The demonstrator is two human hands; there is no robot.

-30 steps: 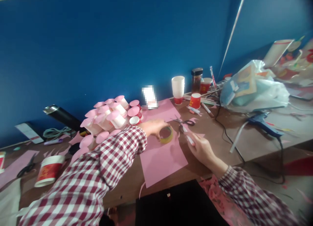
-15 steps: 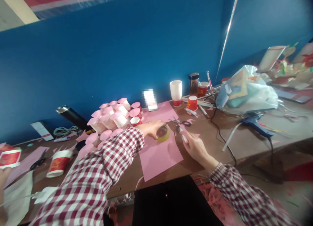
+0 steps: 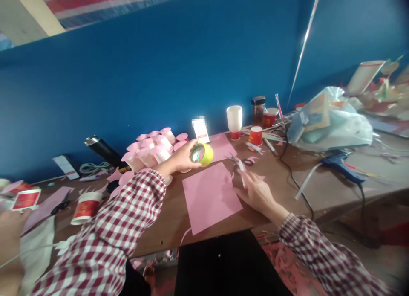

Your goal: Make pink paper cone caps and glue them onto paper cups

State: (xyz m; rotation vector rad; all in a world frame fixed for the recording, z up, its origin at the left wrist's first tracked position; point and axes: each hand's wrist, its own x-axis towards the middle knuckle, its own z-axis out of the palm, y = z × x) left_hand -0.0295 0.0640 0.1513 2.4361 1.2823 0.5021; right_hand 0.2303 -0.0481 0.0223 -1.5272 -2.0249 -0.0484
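My left hand [image 3: 182, 158] grips a roll of yellow tape [image 3: 207, 154], tilted and raised above the table, its open ring facing left. A pink paper sheet [image 3: 211, 198] lies flat below it. Resting low at the sheet's right edge, my right hand [image 3: 258, 192] is closed around a slim white pen-like tool [image 3: 241, 167] whose exact kind I cannot make out. Scissors [image 3: 248, 162] lie just beyond that hand. Left of the tape stands a cluster of paper cups [image 3: 146, 156] with pink paper on top, partly hidden by my left arm.
Behind are stacked white cups [image 3: 234, 117], a red cup [image 3: 255, 136] and a dark-lidded jar [image 3: 258, 110]. A blue glue gun [image 3: 343, 166] with its cord and a plastic bag [image 3: 335, 125] lie right. Another person's blurred hand [image 3: 12, 227] is at far left, near a tipped cup [image 3: 86, 208].
My left hand has lifted the tape roll off the pink sheet and carried it up and left, turning it. My right hand stays almost in place with the white tool.
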